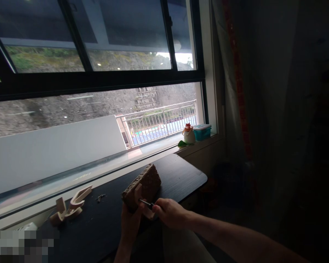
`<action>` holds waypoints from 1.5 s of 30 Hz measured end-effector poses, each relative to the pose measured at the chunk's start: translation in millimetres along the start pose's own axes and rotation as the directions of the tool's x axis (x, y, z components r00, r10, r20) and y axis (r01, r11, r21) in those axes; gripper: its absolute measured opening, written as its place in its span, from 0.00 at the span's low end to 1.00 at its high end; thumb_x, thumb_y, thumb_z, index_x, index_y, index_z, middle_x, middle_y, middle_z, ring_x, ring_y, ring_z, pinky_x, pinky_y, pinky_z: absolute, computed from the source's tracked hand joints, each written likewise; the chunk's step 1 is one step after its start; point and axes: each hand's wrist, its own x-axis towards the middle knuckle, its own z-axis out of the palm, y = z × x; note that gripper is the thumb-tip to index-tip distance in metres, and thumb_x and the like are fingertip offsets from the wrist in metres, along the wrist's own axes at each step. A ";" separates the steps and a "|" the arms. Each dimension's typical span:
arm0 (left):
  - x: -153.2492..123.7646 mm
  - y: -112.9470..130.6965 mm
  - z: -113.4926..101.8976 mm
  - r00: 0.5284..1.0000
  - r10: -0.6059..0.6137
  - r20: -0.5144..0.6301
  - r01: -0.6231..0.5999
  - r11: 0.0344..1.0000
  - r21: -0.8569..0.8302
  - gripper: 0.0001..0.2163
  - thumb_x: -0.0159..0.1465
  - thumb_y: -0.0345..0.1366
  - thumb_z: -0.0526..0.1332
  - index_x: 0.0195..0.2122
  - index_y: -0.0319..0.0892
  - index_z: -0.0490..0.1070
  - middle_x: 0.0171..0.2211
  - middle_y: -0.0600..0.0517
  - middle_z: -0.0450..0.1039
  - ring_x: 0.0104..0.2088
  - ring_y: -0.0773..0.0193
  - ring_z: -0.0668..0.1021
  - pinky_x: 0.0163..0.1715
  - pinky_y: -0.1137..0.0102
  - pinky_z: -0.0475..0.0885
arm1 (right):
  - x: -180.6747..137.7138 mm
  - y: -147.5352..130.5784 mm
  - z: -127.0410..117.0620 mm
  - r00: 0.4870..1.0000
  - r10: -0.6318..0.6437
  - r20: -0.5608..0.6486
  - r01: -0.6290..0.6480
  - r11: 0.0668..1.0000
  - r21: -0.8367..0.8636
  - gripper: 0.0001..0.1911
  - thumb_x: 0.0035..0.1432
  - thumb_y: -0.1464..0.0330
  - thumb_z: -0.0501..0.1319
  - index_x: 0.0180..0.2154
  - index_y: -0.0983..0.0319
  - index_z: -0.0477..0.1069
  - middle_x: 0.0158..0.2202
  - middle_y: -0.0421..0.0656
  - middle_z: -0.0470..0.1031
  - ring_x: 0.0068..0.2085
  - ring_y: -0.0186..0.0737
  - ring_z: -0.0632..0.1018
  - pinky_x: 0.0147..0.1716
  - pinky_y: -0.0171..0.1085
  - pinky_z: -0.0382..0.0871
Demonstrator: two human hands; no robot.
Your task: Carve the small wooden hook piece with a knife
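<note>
A rough brown block [150,182] stands tilted on the dark table [181,171]. Against its near face is a pale curved wooden piece [137,192]. My left hand [130,221] closes around the lower end of the block and the wooden piece, its thumb pressed at the wood. In my right hand [170,212] is a screwdriver [147,203], its thin metal shaft pointing left, with the tip at the wooden piece. Whether a screw sits at the tip is too small to tell. My left fingers are partly hidden behind the block.
More curved wooden pieces [78,200] lie on the table's left side. Beside them is a small pile of what look like screws [100,198]. On the windowsill stand a white bottle [189,136], a teal lidded box [202,133] and a green object [182,144].
</note>
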 end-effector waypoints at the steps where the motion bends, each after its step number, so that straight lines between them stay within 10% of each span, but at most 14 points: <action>1: 0.1 0.0 -0.4 1.000 -0.002 0.008 0.002 1.000 -0.003 0.25 0.42 0.41 0.67 0.42 0.39 0.69 0.33 0.49 0.78 0.38 0.50 0.79 0.36 0.62 0.74 | 1.1 -0.7 1.5 1.000 0.008 0.019 -0.009 0.999 0.034 0.21 0.65 0.63 0.41 0.34 0.62 0.69 0.29 0.41 0.75 0.28 0.33 0.75 0.23 0.30 0.57; 7: 0.2 -0.5 -2.0 1.000 -0.018 -0.014 0.018 1.000 -0.004 0.27 0.43 0.41 0.68 0.45 0.40 0.68 0.37 0.49 0.78 0.41 0.50 0.78 0.37 0.63 0.74 | 2.3 -15.7 -14.5 0.995 0.022 -0.100 -0.015 0.998 0.064 0.22 0.57 0.51 0.52 0.44 0.59 0.65 0.30 0.39 0.74 0.30 0.36 0.75 0.25 0.32 0.58; 16: 2.8 -7.1 -2.9 0.999 -0.042 -0.018 0.042 0.999 -0.004 0.28 0.42 0.42 0.68 0.44 0.37 0.68 0.34 0.48 0.76 0.38 0.50 0.78 0.34 0.64 0.73 | 6.0 -6.2 -16.3 0.862 -0.476 -0.175 0.364 0.821 -0.440 0.06 0.62 0.68 0.52 0.36 0.61 0.66 0.28 0.39 0.74 0.31 0.35 0.74 0.25 0.35 0.56; 24: 1.9 -4.6 -1.1 1.000 -0.021 -0.011 0.021 1.000 -0.021 0.28 0.42 0.41 0.67 0.45 0.40 0.68 0.37 0.49 0.77 0.39 0.52 0.78 0.36 0.64 0.73 | -2.5 0.4 -7.2 0.871 -0.365 -0.330 0.322 0.930 -0.179 0.09 0.61 0.66 0.54 0.41 0.62 0.67 0.34 0.40 0.76 0.34 0.34 0.76 0.32 0.32 0.62; 45: 3.4 -9.9 -2.9 1.000 -0.002 -0.017 0.002 1.000 -0.004 0.23 0.42 0.42 0.67 0.39 0.38 0.70 0.30 0.50 0.78 0.33 0.53 0.79 0.31 0.65 0.74 | -2.8 2.7 -12.9 0.830 -0.532 -0.168 0.424 0.797 -0.429 0.13 0.62 0.73 0.49 0.48 0.60 0.65 0.30 0.40 0.72 0.30 0.35 0.71 0.27 0.35 0.59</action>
